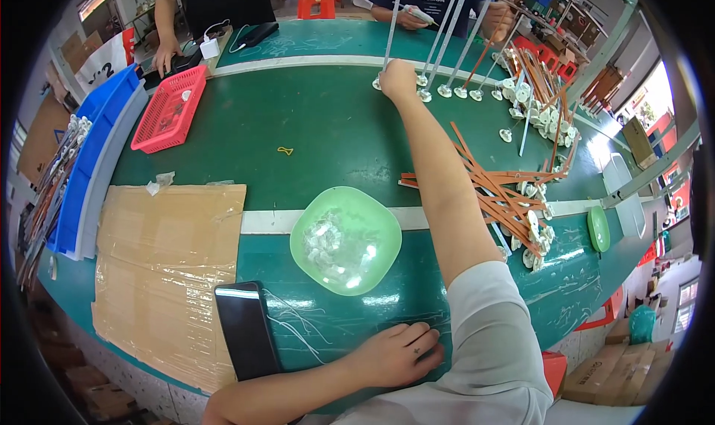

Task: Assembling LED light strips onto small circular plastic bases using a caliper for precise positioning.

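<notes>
My right hand [400, 79] reaches far across the table, its fingers closed at the foot of an upright pale strip [392, 27] with a round white base [377, 84]. The fingertips are partly hidden by the back of the hand. To its right stands a row of similar upright strips on round white bases [445, 91], most pale and some brown. My left hand [406, 354] lies palm down near the table's front edge, fingers loosely spread and holding nothing. A green bowl [383, 224] with small clear pieces sits ahead of it.
Brown strips [495, 190] with white bases lie piled right of my forearm. On the left are a phone [246, 336], cardboard [171, 269], a pink basket [160, 131] and a blue tray [93, 157]. Across the table a person holds a white tube [421, 14]; another stands at far left.
</notes>
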`<state>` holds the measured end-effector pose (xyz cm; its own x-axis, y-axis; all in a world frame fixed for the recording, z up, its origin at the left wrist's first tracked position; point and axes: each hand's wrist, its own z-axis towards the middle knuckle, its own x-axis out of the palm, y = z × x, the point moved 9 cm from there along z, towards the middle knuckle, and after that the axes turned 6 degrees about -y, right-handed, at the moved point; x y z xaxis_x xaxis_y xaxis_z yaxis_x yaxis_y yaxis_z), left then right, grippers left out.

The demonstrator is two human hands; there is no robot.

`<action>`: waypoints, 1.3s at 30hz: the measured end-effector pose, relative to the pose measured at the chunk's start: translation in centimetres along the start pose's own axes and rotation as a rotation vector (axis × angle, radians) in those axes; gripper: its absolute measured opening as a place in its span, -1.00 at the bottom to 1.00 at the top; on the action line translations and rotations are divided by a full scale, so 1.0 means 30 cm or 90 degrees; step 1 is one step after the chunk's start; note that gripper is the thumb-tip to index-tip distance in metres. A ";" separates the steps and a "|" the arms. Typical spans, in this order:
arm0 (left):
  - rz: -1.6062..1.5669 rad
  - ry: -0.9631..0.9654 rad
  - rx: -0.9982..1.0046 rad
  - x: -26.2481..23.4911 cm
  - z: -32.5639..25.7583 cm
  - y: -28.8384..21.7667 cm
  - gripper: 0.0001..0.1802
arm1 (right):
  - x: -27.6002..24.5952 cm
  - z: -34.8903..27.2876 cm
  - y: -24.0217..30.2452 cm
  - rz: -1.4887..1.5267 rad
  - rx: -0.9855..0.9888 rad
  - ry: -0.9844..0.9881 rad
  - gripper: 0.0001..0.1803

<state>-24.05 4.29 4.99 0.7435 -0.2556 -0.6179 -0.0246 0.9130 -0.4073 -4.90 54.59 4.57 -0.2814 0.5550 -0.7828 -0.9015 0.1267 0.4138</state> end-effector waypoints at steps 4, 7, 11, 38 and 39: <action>0.005 -0.004 0.013 -0.002 0.000 -0.004 -0.72 | -0.013 -0.005 0.006 -0.015 0.010 -0.001 -0.72; -0.005 -0.014 0.018 -0.005 0.001 -0.006 -0.70 | -0.046 -0.016 0.009 -0.001 0.014 -0.025 -0.71; 0.008 -0.035 0.043 -0.011 0.003 -0.014 -0.69 | -0.106 -0.072 0.047 -0.004 -0.031 0.017 -0.66; 0.023 -0.017 0.106 -0.020 0.024 -0.065 -0.71 | -0.877 -0.871 -0.370 -0.238 -0.219 0.296 -0.69; 0.024 -0.013 0.110 -0.021 0.024 -0.067 -0.71 | -0.880 -0.869 -0.381 -0.242 -0.174 0.288 -0.70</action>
<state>-23.98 2.85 6.68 0.7582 -0.2152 -0.6155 0.0611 0.9632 -0.2616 4.25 17.04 8.40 0.0161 0.1035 -0.9945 -0.9999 -0.0014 -0.0163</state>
